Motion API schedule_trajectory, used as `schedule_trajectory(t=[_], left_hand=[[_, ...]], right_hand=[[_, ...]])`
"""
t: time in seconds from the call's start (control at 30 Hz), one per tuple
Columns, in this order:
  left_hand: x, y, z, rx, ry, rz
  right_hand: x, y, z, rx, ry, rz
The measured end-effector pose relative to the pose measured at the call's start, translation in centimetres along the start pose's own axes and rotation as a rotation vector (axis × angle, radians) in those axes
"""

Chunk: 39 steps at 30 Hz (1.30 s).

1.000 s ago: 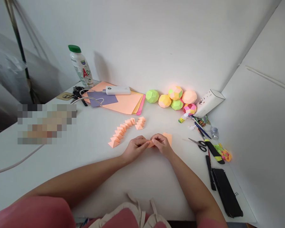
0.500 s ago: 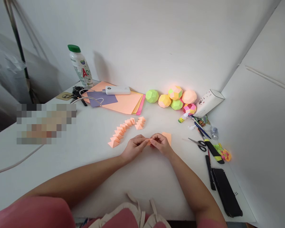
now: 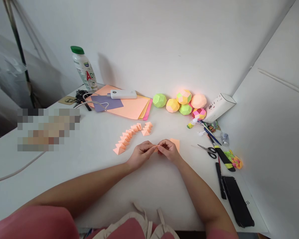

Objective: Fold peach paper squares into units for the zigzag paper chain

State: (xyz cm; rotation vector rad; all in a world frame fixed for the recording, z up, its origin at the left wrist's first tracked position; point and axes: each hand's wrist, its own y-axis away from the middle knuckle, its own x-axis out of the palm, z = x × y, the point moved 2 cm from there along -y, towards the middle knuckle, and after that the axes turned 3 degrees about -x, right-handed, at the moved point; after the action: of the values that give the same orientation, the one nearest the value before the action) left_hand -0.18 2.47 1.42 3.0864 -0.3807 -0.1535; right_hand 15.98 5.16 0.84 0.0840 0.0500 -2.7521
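Observation:
My left hand (image 3: 141, 154) and my right hand (image 3: 168, 151) meet over the middle of the table, both pinching one small piece of peach paper (image 3: 156, 149). Fingers cover most of that piece, so its folds are hard to make out. Behind my right hand lies a flat peach paper sheet (image 3: 175, 144), partly hidden. To the left of my hands, a curved row of folded peach paper pieces (image 3: 124, 139) stands on the table. A shorter row of the same folded pieces (image 3: 146, 129) sits beside its upper end.
Faceted paper balls (image 3: 173, 105) line the wall. Coloured sheets (image 3: 129, 109) lie under a white power bank (image 3: 124, 94), near a green-capped bottle (image 3: 84, 69). Scissors (image 3: 210, 151), a utility knife (image 3: 224, 157), a glue bottle (image 3: 191, 123) and a black case (image 3: 238, 200) occupy the right.

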Motion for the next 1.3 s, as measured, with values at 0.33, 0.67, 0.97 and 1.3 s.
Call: schedule_trajectory(t=[0.33, 0.67, 0.97, 1.3], left_hand=[[0.05, -0.01, -0.15, 0.025, -0.014, -0.01], [0.19, 0.23, 0.2, -0.103, 0.068, 0.003], [0.14, -0.1, 0.48, -0.107, 0.128, 0.028], [0.27, 0.06, 0.25, -0.127, 0.124, 0.026]], right_hand=[[-0.18, -0.06, -0.11, -0.003, 0.028, 0.004], [-0.24, -0.03, 0.06, -0.03, 0.027, 0.023], [0.01, 0.06, 0.03, -0.036, 0.036, 0.048], [-0.04, 0.04, -0.35, -0.017, 0.035, 0.074]])
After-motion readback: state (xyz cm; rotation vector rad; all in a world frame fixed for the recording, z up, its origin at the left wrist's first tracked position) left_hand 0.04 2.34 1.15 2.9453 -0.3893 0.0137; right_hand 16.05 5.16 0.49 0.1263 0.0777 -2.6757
